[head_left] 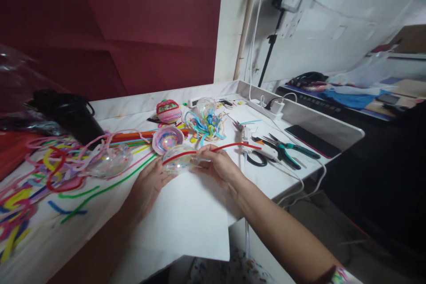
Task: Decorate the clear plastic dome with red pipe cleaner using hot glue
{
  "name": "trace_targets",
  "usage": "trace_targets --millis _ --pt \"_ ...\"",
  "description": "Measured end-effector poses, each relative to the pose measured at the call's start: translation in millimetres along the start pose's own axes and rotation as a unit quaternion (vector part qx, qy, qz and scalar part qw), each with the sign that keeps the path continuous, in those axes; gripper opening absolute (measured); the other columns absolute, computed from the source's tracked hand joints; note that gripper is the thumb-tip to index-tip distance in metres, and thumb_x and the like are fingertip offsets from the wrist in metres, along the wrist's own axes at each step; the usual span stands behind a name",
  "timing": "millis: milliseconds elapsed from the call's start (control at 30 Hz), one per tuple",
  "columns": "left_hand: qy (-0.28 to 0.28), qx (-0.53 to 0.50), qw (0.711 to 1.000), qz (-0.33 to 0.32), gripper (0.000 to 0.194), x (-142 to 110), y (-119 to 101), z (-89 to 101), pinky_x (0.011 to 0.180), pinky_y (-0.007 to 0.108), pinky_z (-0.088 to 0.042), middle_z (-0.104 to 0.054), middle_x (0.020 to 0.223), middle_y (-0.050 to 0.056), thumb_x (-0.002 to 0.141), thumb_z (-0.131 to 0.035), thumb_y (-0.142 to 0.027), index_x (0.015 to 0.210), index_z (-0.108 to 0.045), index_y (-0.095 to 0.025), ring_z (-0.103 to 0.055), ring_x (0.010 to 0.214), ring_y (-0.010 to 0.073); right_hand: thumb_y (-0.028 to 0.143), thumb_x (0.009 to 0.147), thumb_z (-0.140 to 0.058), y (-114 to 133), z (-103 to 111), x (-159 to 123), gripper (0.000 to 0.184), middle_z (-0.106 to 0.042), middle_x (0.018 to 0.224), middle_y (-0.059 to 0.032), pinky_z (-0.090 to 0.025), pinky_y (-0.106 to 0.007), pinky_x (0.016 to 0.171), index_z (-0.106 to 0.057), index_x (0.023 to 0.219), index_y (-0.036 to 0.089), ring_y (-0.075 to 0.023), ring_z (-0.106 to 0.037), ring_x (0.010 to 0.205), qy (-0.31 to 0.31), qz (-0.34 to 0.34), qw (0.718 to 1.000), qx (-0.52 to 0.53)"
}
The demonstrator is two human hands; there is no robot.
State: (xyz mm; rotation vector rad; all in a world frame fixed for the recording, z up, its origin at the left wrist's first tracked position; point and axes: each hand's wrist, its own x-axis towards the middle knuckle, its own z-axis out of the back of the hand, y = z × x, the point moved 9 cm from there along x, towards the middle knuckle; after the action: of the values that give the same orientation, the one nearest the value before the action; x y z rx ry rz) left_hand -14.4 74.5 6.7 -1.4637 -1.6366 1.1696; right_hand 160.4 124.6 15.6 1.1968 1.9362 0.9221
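Note:
Between my hands is a clear plastic half-ball point(181, 165) with coloured specks, above a white sheet of paper point(186, 217). A red pipe cleaner point(238, 144) curves across the half-ball, its free end reaching out to the right. My left hand point(149, 182) grips the left side of the half-ball, by the pipe cleaner's left end. On the other side, my right hand point(216, 166) pinches the pipe cleaner against the rim, fingers partly hidden. Just behind stands a bowl lined with coloured coils point(168, 140).
Loose pipe cleaners point(56, 164) and another clear shell point(113, 162) lie left. Behind are a pink wrapped ball point(168, 111) and a blue-and-cream tangle point(209, 124). A hot glue gun point(259, 148), pliers point(289, 151), a phone point(311, 141) and trailing cords are right.

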Motion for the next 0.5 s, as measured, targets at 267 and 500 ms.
trace_targets --millis 267,500 --pt "0.02 -0.019 1.0 0.009 0.039 7.8 8.1 6.8 0.105 0.049 -0.051 -0.075 0.12 0.009 0.083 -0.076 -0.04 0.115 -0.067 -0.021 -0.07 0.113 0.031 0.022 0.057 -0.081 -1.2 0.5 1.7 0.022 -0.07 0.074 -0.0008 -0.056 -0.032 0.067 -0.066 0.072 0.019 -0.0191 -0.069 0.073 0.019 -0.018 0.999 0.018" --pt "0.011 -0.021 1.0 0.019 0.041 10.0 10.2 10.2 0.108 0.053 -0.048 -0.076 0.12 0.009 0.08 -0.078 -0.043 0.114 -0.068 -0.023 -0.07 0.112 0.0322 0.023 0.054 -0.083 -5.1 3.4 4.9 0.025 -0.071 0.073 -0.001 -0.058 -0.034 0.07 -0.063 0.069 0.019 -0.0187 -0.068 0.072 0.015 -0.031 0.999 0.028"
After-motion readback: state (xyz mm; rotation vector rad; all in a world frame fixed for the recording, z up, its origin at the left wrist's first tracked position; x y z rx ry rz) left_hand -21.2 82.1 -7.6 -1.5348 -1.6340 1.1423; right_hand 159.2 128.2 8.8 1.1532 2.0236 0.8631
